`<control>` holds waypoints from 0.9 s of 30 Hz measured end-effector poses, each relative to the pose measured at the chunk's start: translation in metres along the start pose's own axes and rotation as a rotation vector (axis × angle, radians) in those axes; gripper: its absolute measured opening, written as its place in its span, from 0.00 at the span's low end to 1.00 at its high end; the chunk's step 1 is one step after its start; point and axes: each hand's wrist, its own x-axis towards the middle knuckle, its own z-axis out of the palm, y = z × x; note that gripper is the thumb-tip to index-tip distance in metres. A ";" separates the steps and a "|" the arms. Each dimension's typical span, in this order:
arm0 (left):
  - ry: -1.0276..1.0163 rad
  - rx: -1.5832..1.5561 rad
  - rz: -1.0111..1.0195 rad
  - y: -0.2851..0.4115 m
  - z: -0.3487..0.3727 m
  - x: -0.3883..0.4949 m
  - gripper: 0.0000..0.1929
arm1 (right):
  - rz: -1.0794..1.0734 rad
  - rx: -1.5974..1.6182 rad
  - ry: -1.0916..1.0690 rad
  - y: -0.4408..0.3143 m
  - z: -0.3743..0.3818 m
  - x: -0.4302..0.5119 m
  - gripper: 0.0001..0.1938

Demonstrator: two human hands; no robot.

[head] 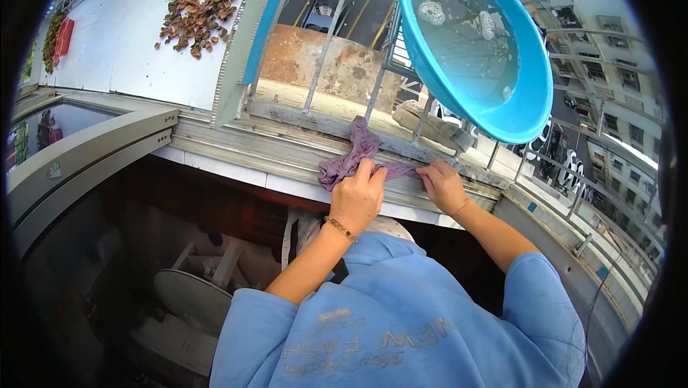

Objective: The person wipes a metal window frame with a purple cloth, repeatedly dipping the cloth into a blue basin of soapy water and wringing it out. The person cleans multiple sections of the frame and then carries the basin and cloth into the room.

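Observation:
A crumpled purple cloth (344, 165) lies over the metal window track (242, 146), one end draped up against the bottom rail of the window bars. My left hand (358, 194) grips its bunched middle. Between my two hands a narrow strip of the cloth is drawn out, and the fingertips of my right hand (443, 186) pinch its far end. Beyond the bars stands a light-blue plastic basin (537, 92) of cloudy water with patches of suds. It sits on a wire rack (395, 47).
Metal bars (333, 28) rise just past the track. Brown dried pieces (196, 12) are spread on a white board (134, 33) at upper left. A sliding window frame (91, 146) stands at left. Outside, a folded cloth (430, 124) lies by the bars; parked cars are far below.

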 end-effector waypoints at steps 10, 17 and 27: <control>0.466 -0.110 -0.450 -0.072 -0.040 -0.054 0.20 | -0.147 0.088 -0.061 -0.130 0.107 0.169 0.02; 0.629 -0.242 -0.684 -0.117 -0.049 -0.046 0.20 | -0.153 0.096 -0.149 -0.195 0.123 0.240 0.04; 0.318 -0.394 -0.420 -0.026 -0.001 -0.028 0.19 | -0.024 0.000 -0.322 -0.097 0.050 0.137 0.05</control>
